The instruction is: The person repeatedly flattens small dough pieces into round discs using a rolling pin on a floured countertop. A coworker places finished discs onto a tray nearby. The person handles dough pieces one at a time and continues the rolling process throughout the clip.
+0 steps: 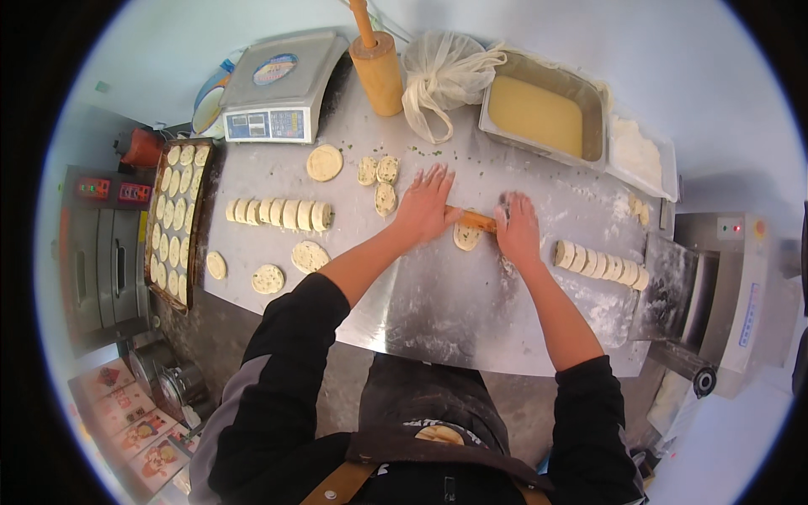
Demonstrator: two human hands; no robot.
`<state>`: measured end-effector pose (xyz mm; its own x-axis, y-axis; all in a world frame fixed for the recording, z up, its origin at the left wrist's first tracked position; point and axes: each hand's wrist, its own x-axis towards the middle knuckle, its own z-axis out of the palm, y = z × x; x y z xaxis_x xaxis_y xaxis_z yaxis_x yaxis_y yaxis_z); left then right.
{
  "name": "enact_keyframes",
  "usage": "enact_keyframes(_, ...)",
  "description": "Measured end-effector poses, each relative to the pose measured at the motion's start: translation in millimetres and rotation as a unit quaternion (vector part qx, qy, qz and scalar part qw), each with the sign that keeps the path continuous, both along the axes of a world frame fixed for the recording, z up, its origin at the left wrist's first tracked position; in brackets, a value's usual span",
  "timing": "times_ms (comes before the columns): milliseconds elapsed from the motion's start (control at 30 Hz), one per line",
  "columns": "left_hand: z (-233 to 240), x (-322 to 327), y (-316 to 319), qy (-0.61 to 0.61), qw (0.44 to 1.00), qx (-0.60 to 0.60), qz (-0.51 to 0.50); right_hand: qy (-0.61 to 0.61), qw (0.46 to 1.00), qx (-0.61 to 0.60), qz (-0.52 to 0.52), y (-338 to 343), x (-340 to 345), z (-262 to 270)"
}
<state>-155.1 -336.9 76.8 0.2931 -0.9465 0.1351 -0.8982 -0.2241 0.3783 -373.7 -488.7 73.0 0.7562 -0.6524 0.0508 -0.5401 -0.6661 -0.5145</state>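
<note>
A small wooden rolling pin [478,220] lies across a round of dough with green flecks [466,237] on the metal table. My left hand [429,205] is at the pin's left end, its fingers stretched forward and the thumb on the wood. At the right end, my right hand [517,226] rests with its palm against the pin. Several small dough pieces [386,169] stand just left of my left hand, and a plain dough disc [325,162] lies beyond them. Rows of cut dough are at the left [278,213] and the right [601,264].
Along the back stand a digital scale [268,82], a large wooden roller [379,76], a tied plastic bag [445,69], a metal pan of yellow liquid [536,117] and a tub of flour [637,151]. A tray of dough rounds [189,252] is left; a machine [719,284] adjoins the table's right.
</note>
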Motion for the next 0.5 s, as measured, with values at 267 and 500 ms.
enact_keyframes(267,-10,-40,45,0.005,0.997,0.042,0.059,0.091,0.988,-0.109,-0.053,44,-16,-7)
enact_keyframes(500,9,-94,113,0.089,0.990,0.078,0.078,0.056,0.996,-0.054,-0.033,120,-77,4)
